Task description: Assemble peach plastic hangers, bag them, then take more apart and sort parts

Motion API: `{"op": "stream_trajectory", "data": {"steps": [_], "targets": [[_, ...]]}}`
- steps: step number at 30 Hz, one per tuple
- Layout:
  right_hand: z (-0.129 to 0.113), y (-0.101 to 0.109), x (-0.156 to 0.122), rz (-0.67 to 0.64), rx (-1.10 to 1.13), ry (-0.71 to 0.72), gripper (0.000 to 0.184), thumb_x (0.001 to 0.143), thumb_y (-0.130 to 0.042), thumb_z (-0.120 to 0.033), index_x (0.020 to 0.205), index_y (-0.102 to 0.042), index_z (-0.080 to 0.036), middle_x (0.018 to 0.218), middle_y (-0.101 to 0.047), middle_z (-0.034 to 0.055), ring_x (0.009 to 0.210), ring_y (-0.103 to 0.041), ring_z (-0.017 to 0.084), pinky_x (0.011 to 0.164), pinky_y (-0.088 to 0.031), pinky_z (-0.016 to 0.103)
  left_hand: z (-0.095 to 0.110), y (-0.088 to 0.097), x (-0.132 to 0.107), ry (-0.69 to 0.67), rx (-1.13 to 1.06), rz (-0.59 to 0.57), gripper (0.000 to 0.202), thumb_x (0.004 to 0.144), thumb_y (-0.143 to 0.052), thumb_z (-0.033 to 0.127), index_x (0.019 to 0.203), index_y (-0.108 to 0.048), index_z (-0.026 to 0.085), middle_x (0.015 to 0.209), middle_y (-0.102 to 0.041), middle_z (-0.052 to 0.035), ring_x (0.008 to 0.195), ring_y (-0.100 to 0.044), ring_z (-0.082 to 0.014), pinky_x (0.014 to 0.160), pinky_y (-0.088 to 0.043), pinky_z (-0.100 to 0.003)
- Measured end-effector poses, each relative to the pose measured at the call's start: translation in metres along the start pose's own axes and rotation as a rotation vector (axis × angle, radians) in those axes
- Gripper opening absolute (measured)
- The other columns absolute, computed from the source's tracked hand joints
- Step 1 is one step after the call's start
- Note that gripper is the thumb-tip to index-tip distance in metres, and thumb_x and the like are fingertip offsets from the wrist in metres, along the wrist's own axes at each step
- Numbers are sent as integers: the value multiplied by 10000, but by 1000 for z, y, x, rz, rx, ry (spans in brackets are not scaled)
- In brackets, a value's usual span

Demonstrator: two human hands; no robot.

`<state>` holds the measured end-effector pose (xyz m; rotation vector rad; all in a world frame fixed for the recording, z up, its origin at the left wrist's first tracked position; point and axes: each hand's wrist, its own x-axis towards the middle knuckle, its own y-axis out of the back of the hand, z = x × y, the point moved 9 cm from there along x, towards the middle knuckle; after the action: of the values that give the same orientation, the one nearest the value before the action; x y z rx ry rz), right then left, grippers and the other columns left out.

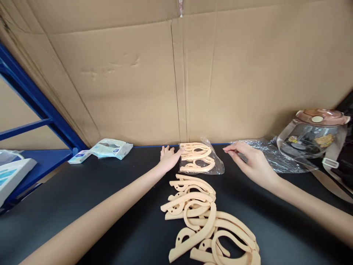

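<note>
A clear plastic bag with peach-coloured curved plastic pieces lies at the far edge of the black table. My left hand rests flat beside it, fingers spread, its thumb touching the bag's left edge. My right hand hovers just right of the bag with fingers loosely curled and the fingertips pointing toward it, holding nothing I can see. Nearer to me, several loose peach curved pieces lie in an overlapping pile.
A cardboard wall closes the back. Empty clear plastic bags lie at the right, beside a clear water jug with a brown lid and strap. Small white-blue packets lie far left, near a blue rack.
</note>
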<state>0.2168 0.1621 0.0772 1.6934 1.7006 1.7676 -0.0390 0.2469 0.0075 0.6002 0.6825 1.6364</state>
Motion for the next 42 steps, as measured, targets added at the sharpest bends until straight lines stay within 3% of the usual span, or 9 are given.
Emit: {"op": "stream_trajectory", "data": {"steps": [2,4,9,15,22,25,30,35,42], "targets": [[-36,-4,9,-7,138,127,251,974,-372,-248,1041,-613,-228,1006,-664,64,958,-619,196,881,-469,323,7,-3,-2,22,-19,-4,356,926,-587,343,1240,-556,178,1355,-500,-110,1204,-508,-284,998,-419,-523],[-51,-26,17,-206,210,88,250,953,-394,-213,1051,-624,-229,1105,-652,69,1035,-613,210,932,-453,345,12,-7,-4,40,-57,-11,340,923,-593,326,1228,-564,179,1346,-506,-107,1194,-515,-279,989,-430,-514],[-1,-58,32,-345,196,-268,89,844,-569,-151,850,-656,-165,902,-683,155,943,-662,294,867,-481,421,14,-17,-5,56,-251,-26,303,924,-594,297,1205,-576,184,1319,-524,-102,1154,-541,-262,960,-462,-485],[74,-79,34,-459,463,-522,164,875,-621,-310,819,-646,-158,765,-676,22,677,-644,135,686,-557,326,26,-29,-14,14,-659,-102,305,937,-578,285,1212,-553,157,1182,-595,-92,982,-623,-215,827,-542,-411],[59,-86,24,-405,958,-640,319,870,-600,-447,1064,-591,-194,1149,-665,91,951,-676,170,888,-558,342,37,-29,-23,88,-999,-152,241,941,-573,246,1158,-560,141,1008,-623,-51,762,-628,-141,648,-554,-289],[43,-82,26,-363,1063,-688,351,869,-611,-436,1107,-579,-179,1153,-674,115,977,-675,200,904,-554,370,46,-20,-29,108,-1083,-186,203,923,-567,143,1125,-568,123,953,-642,-47,728,-634,-130,626,-547,-262],[6,-66,25,-321,1185,-693,327,845,-658,-364,1105,-638,-165,1109,-715,109,1004,-675,231,919,-545,365,56,15,-54,103,-1103,-284,201,851,-576,25,1038,-622,81,953,-706,-126,769,-686,-164,642,-567,-246],[-39,-55,-7,-347,1292,-694,397,823,-690,-364,1174,-614,-194,1192,-685,91,1048,-663,229,907,-543,356,28,70,-95,138,-962,-236,579,727,-719,9,1262,-537,138,1123,-700,-144,958,-704,-261,657,-608,-280],[-42,-61,-55,-345,1159,-820,409,798,-688,-469,1086,-587,-197,1046,-713,78,927,-683,225,798,-547,330,-22,190,-123,147,-720,178,487,728,-688,22,1172,-629,214,1161,-706,-58,1044,-675,-231,546,-554,-130]]}}
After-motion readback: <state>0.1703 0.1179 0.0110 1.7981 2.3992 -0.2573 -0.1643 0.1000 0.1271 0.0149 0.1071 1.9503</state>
